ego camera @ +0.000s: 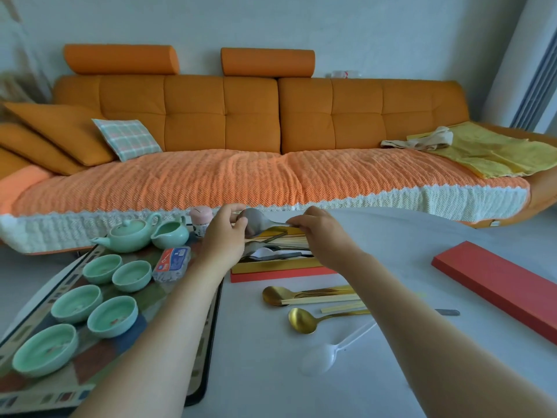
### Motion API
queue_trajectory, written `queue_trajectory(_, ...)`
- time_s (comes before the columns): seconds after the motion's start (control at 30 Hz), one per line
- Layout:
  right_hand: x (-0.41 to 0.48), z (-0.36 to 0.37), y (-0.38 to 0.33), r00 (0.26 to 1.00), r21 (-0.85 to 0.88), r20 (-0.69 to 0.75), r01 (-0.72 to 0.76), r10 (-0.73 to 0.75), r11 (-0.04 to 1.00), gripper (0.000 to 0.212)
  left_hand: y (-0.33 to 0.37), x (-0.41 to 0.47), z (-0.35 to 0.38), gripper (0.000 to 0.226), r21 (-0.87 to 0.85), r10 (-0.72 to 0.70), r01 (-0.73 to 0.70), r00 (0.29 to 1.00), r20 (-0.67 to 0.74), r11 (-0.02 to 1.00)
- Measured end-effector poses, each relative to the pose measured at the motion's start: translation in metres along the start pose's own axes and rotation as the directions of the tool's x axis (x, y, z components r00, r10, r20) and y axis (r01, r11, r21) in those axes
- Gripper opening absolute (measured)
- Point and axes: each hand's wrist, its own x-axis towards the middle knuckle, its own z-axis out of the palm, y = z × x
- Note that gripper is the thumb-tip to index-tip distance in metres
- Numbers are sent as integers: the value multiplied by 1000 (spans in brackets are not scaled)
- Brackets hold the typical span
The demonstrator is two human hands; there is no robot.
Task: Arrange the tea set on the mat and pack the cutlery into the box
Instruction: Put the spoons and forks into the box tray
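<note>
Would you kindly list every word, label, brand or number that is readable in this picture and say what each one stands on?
No text here can be read.
Blue and red packet label on the mat: print is there, too blurred to read.
Pink cup behind the left hand: dark marks, unreadable.
Red box lid: no print visible.
White thing on the sofa back: red mark, too small.

Both hands on silver spoon above box

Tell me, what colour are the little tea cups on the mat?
The tea cups are pale mint green, seen in the head view.
</note>
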Motion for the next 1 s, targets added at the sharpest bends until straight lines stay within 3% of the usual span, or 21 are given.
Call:
queue_trajectory(0.13,10,14,-4,997,0,62,-51,50,999,40,-15,1,3,29,195,104,-100,994,-11,976)
queue_trajectory(0.3,26,28,-2,976,-53,156,-144,151,988,45,-34,-4,6,41,460,254,-307,951,175,833)
queue_trajectory(0.43,35,31,3,946,-57,219,-232,239,971,49,-42,-1,8,54,512,254,-353,933,255,783)
queue_trajectory(0.63,39,33,11,909,-68,288,-294,301,953,61,-45,-1,9,49,534,332,-407,913,236,741)
queue_trajectory(0.9,35,27,8,985,-51,87,-143,147,988,68,-41,-6,3,46,419,402,-451,892,205,788)
queue_trajectory(1.0,34,28,10,977,-90,107,-174,183,981,68,-38,-9,3,53,492,335,-437,898,285,753)
